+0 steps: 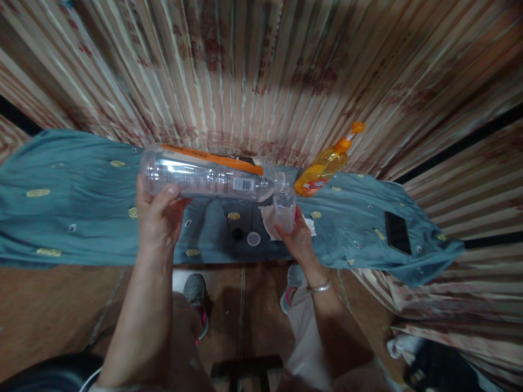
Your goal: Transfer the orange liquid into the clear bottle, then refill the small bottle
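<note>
My left hand is wrapped round the base end of a large clear plastic bottle with an orange-edged label and a barcode. The bottle lies almost level in the air, its neck pointing right. In my right hand is a small clear plastic bottle, held roughly upright. The large bottle's neck meets the small one's top; whether liquid passes between them I cannot tell. Below them on the cloth lie a white tissue, a round translucent lid and a small black cap.
An orange pump bottle stands behind and right of my right hand. A black phone lies farther right on the teal cloth covering the narrow table. Pleated curtains hang close behind.
</note>
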Motion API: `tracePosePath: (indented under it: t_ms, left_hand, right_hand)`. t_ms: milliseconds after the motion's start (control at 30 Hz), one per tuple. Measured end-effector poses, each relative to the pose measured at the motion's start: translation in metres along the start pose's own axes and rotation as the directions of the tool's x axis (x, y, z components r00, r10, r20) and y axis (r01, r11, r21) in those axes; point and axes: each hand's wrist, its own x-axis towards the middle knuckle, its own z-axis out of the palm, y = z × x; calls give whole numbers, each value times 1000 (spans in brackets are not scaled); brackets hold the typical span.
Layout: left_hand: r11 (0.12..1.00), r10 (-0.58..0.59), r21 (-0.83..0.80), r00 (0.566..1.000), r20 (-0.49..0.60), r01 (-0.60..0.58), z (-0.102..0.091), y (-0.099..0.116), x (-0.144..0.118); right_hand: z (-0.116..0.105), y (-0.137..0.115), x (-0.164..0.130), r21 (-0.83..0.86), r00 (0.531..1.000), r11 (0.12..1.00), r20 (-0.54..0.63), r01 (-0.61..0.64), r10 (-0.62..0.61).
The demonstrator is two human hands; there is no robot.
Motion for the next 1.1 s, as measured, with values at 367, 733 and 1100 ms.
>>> tracePosePath:
  t_ms: [367, 733, 1100]
  left_hand:
    - [1000, 11, 4, 1000, 4, -11, -1, -1, 2]
    - [1000, 11, -1, 1000, -10, -11, 0, -1, 2]
    - [1000, 17, 5, 1000, -10, -17, 2, 0, 1]
  right_hand:
    - [1, 2, 0, 6, 1000, 1000, -12, 20, -20]
    - [1, 2, 0, -11, 1000, 1000, -11, 20, -20]
    - [4, 5, 0, -21, 998, 998, -29, 54, -55]
